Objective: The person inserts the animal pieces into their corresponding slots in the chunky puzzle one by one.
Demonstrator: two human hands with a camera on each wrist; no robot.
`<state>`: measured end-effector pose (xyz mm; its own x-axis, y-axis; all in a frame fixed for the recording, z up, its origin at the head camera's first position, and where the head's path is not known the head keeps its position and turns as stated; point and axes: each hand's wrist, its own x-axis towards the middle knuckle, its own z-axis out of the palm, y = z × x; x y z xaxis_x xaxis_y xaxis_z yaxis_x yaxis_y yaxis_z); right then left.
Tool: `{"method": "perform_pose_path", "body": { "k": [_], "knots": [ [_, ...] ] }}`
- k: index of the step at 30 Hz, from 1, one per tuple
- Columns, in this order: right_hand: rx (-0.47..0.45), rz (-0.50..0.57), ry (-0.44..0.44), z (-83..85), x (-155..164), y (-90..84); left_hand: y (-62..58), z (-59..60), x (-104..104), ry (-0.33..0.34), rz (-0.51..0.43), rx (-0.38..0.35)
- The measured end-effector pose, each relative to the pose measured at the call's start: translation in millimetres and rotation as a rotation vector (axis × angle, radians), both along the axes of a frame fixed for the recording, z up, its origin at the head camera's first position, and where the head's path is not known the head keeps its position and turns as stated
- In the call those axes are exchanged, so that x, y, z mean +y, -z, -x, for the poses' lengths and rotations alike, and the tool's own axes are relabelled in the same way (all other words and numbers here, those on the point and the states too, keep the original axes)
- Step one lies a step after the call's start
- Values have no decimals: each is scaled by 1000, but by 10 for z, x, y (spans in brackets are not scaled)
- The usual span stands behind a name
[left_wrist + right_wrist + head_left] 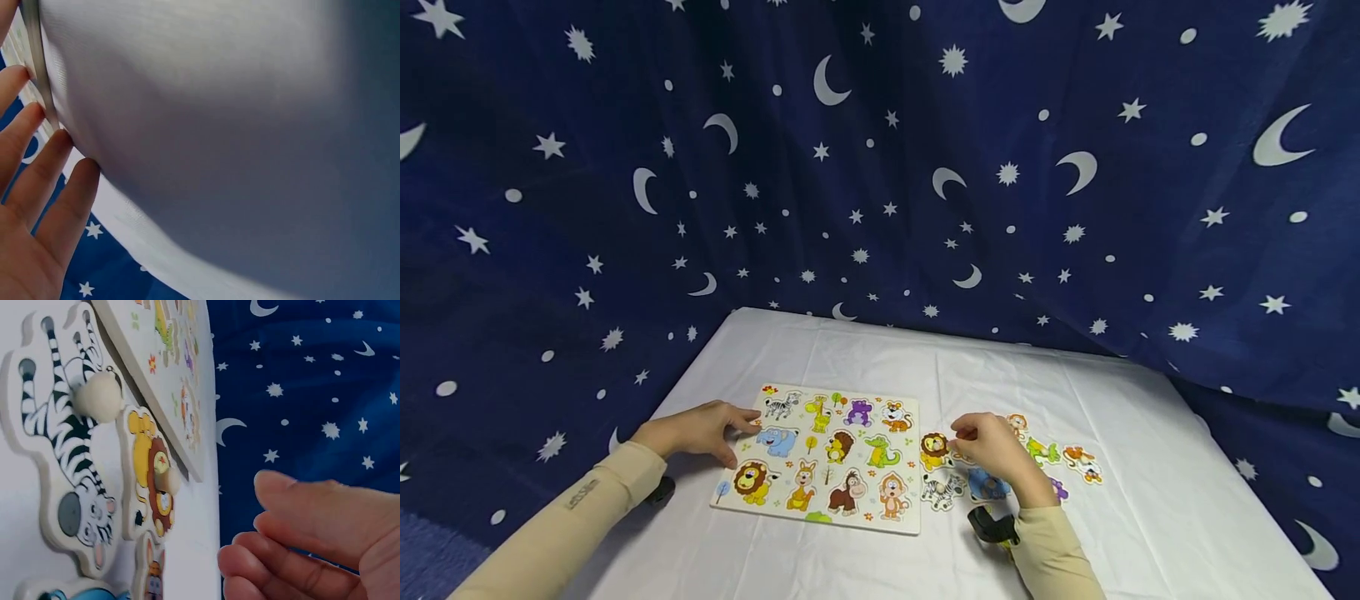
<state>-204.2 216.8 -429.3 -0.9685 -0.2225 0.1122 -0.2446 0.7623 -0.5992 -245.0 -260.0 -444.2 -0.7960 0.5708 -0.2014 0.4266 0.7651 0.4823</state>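
Note:
A wooden animal puzzle board (887, 527) lies on the white table, printed with several animals. My left hand (703, 429) is at its left edge, thumb and fingers spread; in the left wrist view the fingertips (84, 172) reach the board's edge. Over the loose knobbed pieces right of the board is my right hand (1000, 454), nearest the lion piece (935, 450). In the right wrist view its fingers (269, 553) are loosely bent, with nothing between thumb and fingers. Beside the lion lie a zebra piece (75, 437) and a blue elephant piece (985, 485), partly covered by the hand.
Farther right lie a crocodile piece (1042, 451), a tiger piece (1082, 463) and a purple piece (1059, 490). A monkey piece (1017, 423) shows behind the right hand. A dark blue curtain (895, 167) with moons and stars hangs behind the table.

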Motion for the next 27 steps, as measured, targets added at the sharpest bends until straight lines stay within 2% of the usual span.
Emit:
{"method": "perform_pose_path", "body": {
  "k": [6,12,17,21,27],
  "knots": [
    [-2,-2,9,58,-18,22,-24,13,7,7,4,6],
    [19,2,-52,133,-73,93,12,6,-12,-5,-7,10],
    [-19,26,-84,141,-99,163,37,-22,-10,-15,-11,0],
    [-56,65,-46,146,-123,196,17,-33,-2,3,-15,16],
    [-124,176,2,166,-159,247,35,-21,-13,-9,-19,9]
  ]
}}
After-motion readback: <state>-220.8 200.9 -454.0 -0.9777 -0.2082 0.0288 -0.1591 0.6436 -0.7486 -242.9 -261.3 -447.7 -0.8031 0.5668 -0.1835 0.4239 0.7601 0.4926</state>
